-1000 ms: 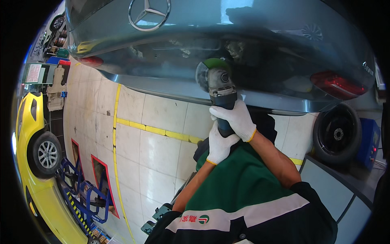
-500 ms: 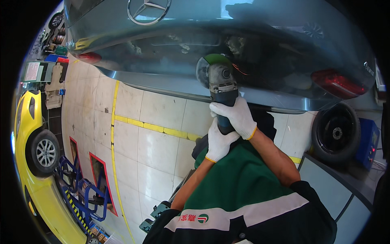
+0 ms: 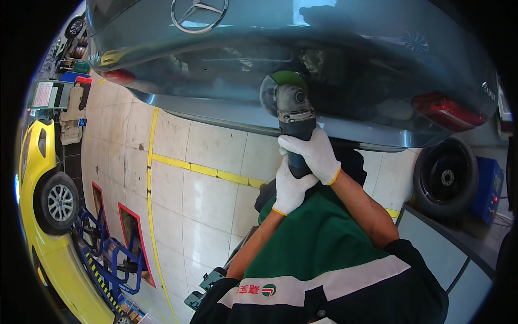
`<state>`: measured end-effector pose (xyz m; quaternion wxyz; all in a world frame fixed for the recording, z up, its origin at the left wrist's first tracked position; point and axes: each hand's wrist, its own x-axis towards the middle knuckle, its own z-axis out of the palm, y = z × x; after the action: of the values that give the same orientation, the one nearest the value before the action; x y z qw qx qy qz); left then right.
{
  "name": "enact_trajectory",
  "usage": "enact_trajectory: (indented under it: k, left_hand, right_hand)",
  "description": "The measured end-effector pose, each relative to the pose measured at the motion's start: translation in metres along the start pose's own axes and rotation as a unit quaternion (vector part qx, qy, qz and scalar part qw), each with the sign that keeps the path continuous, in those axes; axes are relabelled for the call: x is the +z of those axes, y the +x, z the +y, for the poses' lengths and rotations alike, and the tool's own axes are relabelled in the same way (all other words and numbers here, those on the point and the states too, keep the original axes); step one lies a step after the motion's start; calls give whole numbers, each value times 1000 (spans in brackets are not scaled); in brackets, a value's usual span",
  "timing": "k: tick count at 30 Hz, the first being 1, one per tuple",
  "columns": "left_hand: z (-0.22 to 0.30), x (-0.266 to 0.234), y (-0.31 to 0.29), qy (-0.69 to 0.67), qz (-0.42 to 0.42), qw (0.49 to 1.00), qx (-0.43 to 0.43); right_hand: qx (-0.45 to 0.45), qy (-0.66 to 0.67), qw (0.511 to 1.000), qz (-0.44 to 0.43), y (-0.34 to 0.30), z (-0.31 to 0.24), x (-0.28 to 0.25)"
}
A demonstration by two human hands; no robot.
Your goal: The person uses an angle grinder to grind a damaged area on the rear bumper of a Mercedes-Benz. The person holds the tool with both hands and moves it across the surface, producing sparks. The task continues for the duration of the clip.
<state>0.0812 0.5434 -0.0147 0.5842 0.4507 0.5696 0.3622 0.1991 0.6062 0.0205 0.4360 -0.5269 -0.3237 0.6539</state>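
Observation:
Both hands wear white knitted gloves and grip an angle grinder [image 3: 295,110]. My left hand [image 3: 290,189] is wrapped round the rear end of its body, close to my chest. Ahead of it, my right hand [image 3: 317,156] closes round the middle of the body, thumb across the top. The grinder's head, with a green disc edge [image 3: 289,78] and a pale, semi-clear guard [image 3: 268,96], is at the rear panel [image 3: 356,81] of a grey-blue car. Bare, rough patches [image 3: 312,61] mark that panel. Whether the disc touches it, I cannot tell.
Red tail lights [image 3: 449,112] sit at the car's sides. A wheel [image 3: 447,175] leans by a blue box [image 3: 488,189] on the right. Leftward are a yellow car [image 3: 70,259], a blue metal frame [image 3: 116,254] and red-edged floor openings [image 3: 132,232]. Yellow lines [image 3: 199,168] cross the tiles.
Orange sparks flew off the right side of the disc half a second ago; none show now. Both hands and the grinder stay almost in place.

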Motion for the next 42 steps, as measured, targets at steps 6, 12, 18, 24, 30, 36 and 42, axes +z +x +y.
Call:
enact_trajectory:
  k: [6, 12, 18, 24, 30, 36, 42]
  left_hand:
    - [2, 1, 1, -8, -1, 1000, 6]
    - [-5, 0, 2, -8, -7, 1000, 10]
    - [-1, 2, 3, -11, -5, 1000, 8]
    - [-4, 1, 2, 3, -2, 1000, 6]
    - [-2, 1, 2, 13, 4, 1000, 16]
    - [-3, 0, 1, 9, -4, 1000, 13]
    - [-1, 2, 1, -19, 4, 1000, 18]
  right_hand:
    - [-2, 1, 1000, -1, 3, 6, -1]
    - [-3, 4, 1000, 0, 0, 1, 0]
    - [3, 13, 1000, -7, 0, 1, -2]
    - [3, 14, 1000, -4, 0, 2, -1]
    - [14, 4, 1000, -1, -2, -3, 0]
    - [6, 16, 1000, 0, -2, -3, 0]
    - [11, 16, 1000, -1, -2, -1, 1]
